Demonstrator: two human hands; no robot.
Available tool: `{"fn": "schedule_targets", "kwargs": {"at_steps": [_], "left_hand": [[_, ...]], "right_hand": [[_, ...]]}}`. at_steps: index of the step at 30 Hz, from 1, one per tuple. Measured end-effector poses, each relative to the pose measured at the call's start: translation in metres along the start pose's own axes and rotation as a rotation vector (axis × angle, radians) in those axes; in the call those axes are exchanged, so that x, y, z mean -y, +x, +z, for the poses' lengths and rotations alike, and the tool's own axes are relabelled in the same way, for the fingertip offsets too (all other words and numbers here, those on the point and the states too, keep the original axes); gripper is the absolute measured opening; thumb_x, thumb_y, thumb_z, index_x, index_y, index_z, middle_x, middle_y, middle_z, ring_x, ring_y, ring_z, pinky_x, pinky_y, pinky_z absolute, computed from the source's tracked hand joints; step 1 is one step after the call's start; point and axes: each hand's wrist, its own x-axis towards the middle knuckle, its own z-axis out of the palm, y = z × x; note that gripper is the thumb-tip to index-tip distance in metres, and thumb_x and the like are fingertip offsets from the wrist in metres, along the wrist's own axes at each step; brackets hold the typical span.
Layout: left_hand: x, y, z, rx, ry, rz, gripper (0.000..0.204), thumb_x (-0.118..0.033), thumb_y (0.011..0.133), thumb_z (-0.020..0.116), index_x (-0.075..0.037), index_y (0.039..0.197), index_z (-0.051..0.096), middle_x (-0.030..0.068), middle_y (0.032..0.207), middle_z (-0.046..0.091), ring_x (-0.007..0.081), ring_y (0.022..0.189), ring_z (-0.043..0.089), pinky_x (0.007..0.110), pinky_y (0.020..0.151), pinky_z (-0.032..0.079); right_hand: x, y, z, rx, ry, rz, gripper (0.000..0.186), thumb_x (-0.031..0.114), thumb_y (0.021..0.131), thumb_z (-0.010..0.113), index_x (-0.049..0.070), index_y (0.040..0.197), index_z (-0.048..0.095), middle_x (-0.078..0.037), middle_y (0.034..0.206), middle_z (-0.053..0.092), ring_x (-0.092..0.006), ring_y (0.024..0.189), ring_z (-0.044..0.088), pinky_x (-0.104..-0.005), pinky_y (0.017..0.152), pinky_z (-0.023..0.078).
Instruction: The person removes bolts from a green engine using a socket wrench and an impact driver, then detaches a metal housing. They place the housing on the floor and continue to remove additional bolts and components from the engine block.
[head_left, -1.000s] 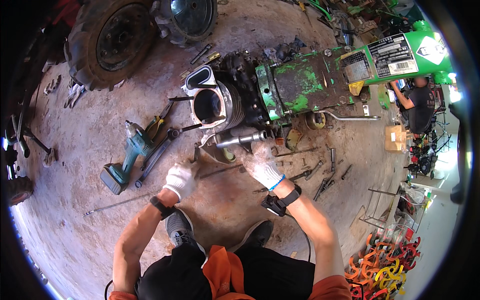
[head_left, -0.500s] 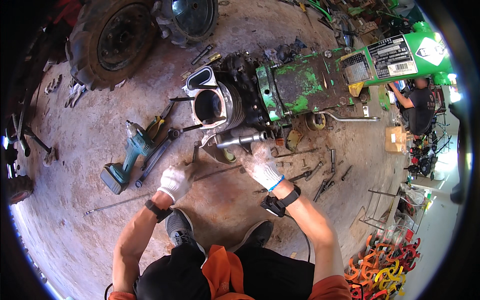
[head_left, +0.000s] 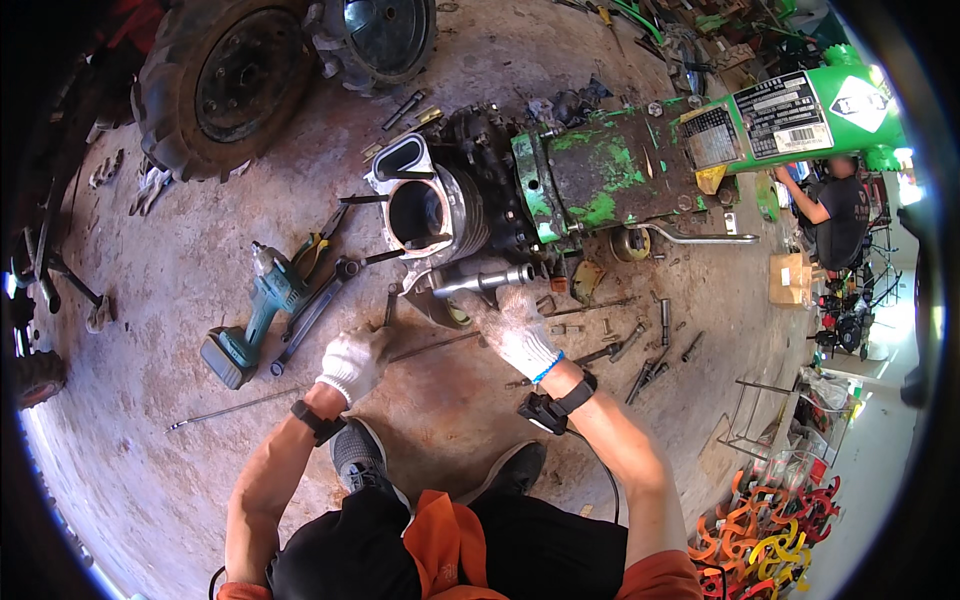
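Observation:
My left hand (head_left: 353,366), in a white knit glove, is closed around the lower end of a slim dark metal tool, perhaps a wrench (head_left: 391,302). Its upper end points at the engine block (head_left: 465,215), whose cylinder bore (head_left: 415,212) faces up. My right hand (head_left: 520,330), in a dirty white glove, has its thumb and fingers apart. It lies just below a shiny metal cylinder (head_left: 485,281) at the block's near side; whether the fingertips touch it I cannot tell. The block joins a worn green machine body (head_left: 610,180).
A cordless impact wrench (head_left: 262,310), pliers (head_left: 312,252) and a combination wrench (head_left: 312,315) lie left. A long thin rod (head_left: 250,402) crosses the floor; sockets and extensions (head_left: 655,370) lie right. Tyred wheels (head_left: 235,80) stand far left. Another person (head_left: 840,210) works far right.
My right hand has drawn slightly down and left from the shiny cylinder, its thumb now more apart. My left hand and the engine block have stayed in place.

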Motion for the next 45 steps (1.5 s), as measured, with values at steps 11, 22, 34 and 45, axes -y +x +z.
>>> {"fn": "schedule_targets", "kwargs": {"at_steps": [11, 22, 34, 45], "left_hand": [[-0.018, -0.005, -0.021, -0.257, -0.282, -0.034, 0.029, -0.025, 0.099, 0.074, -0.006, 0.12, 0.074, 0.0233, 0.108, 0.079, 0.0448, 0.093, 0.077, 0.052, 0.079, 0.063], [-0.047, 0.0, -0.091, -0.59, -0.76, -0.045, 0.04, -0.013, 0.103, 0.073, 0.002, 0.139, 0.067, 0.0172, 0.105, 0.078, 0.021, 0.091, 0.076, 0.036, 0.084, 0.061], [-0.048, 0.021, -0.132, -0.828, -0.694, 0.218, 0.019, -0.005, 0.104, 0.071, 0.001, 0.121, 0.074, 0.0194, 0.107, 0.077, 0.0339, 0.093, 0.076, 0.04, 0.084, 0.06], [-0.046, 0.018, -0.141, -0.836, -0.462, 0.229, 0.017, -0.006, 0.104, 0.071, 0.002, 0.118, 0.074, 0.0175, 0.103, 0.079, 0.0298, 0.088, 0.075, 0.04, 0.082, 0.06]], "right_hand": [[0.001, -0.002, 0.0, -0.011, -0.086, -0.029, 0.03, 0.023, 0.1, 0.086, 0.003, 0.12, 0.078, -0.009, 0.106, 0.082, -0.0156, 0.094, 0.075, -0.0357, 0.082, 0.062], [0.004, 0.0, -0.002, 0.007, -0.145, -0.015, 0.028, 0.019, 0.099, 0.085, 0.003, 0.121, 0.076, -0.009, 0.109, 0.082, -0.0176, 0.093, 0.074, -0.0363, 0.084, 0.061], [0.004, 0.001, 0.002, -0.082, -0.103, -0.228, 0.037, 0.031, 0.1, 0.084, 0.001, 0.119, 0.072, -0.015, 0.107, 0.078, -0.0274, 0.081, 0.072, -0.0446, 0.077, 0.059], [0.016, -0.003, -0.003, -0.001, -0.158, -0.026, 0.04, 0.033, 0.101, 0.082, 0.002, 0.124, 0.073, -0.014, 0.111, 0.079, -0.0281, 0.096, 0.073, -0.0446, 0.089, 0.059]]}}
